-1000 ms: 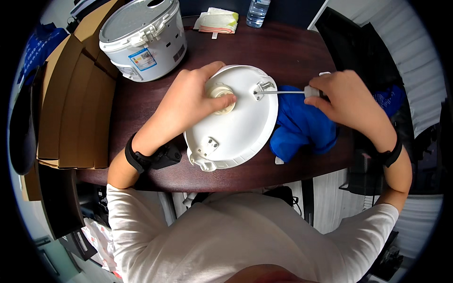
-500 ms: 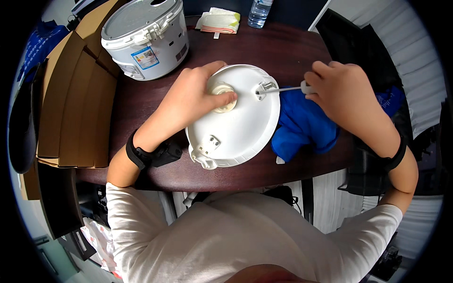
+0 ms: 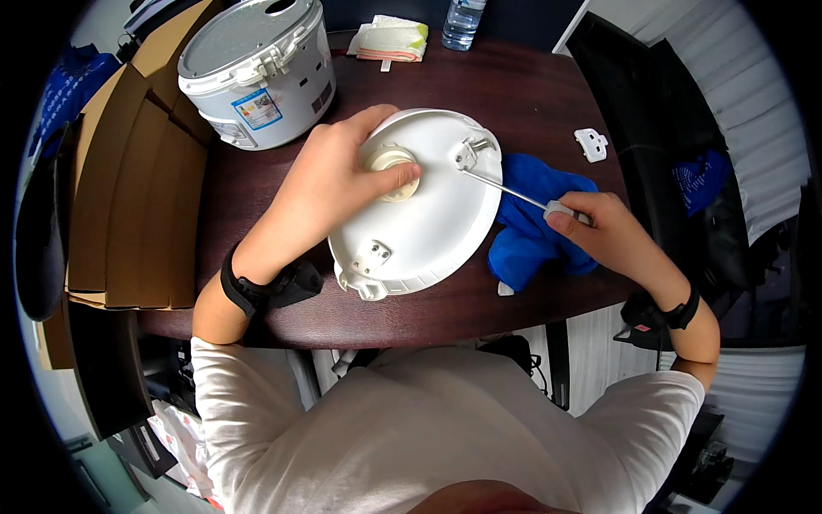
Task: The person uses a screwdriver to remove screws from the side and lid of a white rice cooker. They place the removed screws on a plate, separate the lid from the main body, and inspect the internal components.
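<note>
A round white appliance lid (image 3: 428, 223) lies flat on the dark wooden table (image 3: 531, 94). My left hand (image 3: 330, 184) presses on the cream knob (image 3: 390, 163) at the lid's middle. My right hand (image 3: 599, 231) grips a screwdriver (image 3: 514, 193) by its pale handle. The thin metal shaft slants up to the left, its tip at a small white bracket (image 3: 469, 152) near the lid's far rim. A crumpled blue cloth (image 3: 535, 227) lies under the lid's right edge and beneath my right hand.
A white rice cooker body (image 3: 257, 73) stands at the back left beside brown cardboard flaps (image 3: 120, 188). A small white plastic part (image 3: 591, 144) lies right of the lid. A folded cloth (image 3: 390, 38) and a water bottle (image 3: 462, 21) sit at the table's far edge.
My right hand has drawn back and down to the right with the screwdriver, which now slants toward the bracket. The lid has turned slightly; my left hand stays on the knob.
</note>
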Action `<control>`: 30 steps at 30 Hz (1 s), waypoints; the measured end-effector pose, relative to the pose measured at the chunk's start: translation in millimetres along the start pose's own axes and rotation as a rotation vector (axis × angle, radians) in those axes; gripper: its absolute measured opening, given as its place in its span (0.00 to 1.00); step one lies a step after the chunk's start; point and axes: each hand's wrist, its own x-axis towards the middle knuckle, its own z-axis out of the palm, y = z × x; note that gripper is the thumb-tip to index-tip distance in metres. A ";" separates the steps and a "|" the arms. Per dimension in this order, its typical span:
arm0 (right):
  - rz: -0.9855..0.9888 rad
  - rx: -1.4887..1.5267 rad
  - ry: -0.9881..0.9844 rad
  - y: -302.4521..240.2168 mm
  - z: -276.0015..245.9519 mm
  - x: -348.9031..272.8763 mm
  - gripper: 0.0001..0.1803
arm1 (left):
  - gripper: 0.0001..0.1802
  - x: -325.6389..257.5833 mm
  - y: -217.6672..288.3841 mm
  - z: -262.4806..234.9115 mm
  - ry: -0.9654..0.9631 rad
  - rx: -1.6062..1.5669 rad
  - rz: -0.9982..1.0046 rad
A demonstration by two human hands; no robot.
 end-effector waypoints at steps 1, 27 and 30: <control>-0.008 0.023 0.012 4.8 5.6 0.0 0.17 | 0.31 0.9 -0.2 -0.1 -0.004 0.004 0.008; -0.568 -1.166 0.548 -20.4 -9.3 28.0 0.12 | 0.34 4.3 -0.6 -3.3 -0.032 0.094 -0.055; -0.464 -0.884 0.436 -8.6 -18.4 22.3 0.12 | 0.34 5.5 -1.9 -4.1 -0.047 0.056 -0.057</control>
